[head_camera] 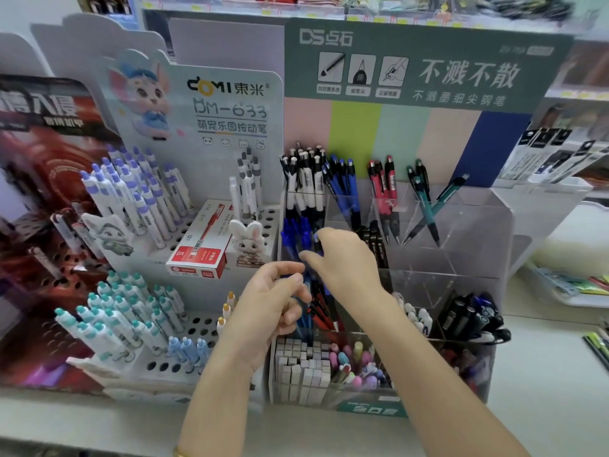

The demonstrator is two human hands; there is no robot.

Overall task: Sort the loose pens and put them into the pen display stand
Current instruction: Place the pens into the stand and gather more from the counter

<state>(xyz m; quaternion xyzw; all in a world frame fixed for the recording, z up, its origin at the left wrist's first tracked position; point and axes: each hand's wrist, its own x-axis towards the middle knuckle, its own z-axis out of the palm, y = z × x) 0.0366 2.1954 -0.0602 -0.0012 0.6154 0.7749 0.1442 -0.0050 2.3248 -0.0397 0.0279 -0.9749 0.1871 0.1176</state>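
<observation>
- Our right hand (pixel 342 258) pinches a blue pen (pixel 317 240) at the rim of the clear stand (pixel 478 245), in its left middle compartment.
- The pen stands nearly upright, top end up, among other blue pens (pixel 295 237).
- Our left hand (pixel 273 305) curls loosely round a bundle of pens (pixel 313 311) just below.
- The compartments to the right lie open.

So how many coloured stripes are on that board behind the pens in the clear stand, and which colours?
pink stripe: 1
lime green stripe: 1
mint stripe: 1
beige stripe: 1
dark blue stripe: 1
Total: 5 stripes, side by side under the green header.
</observation>
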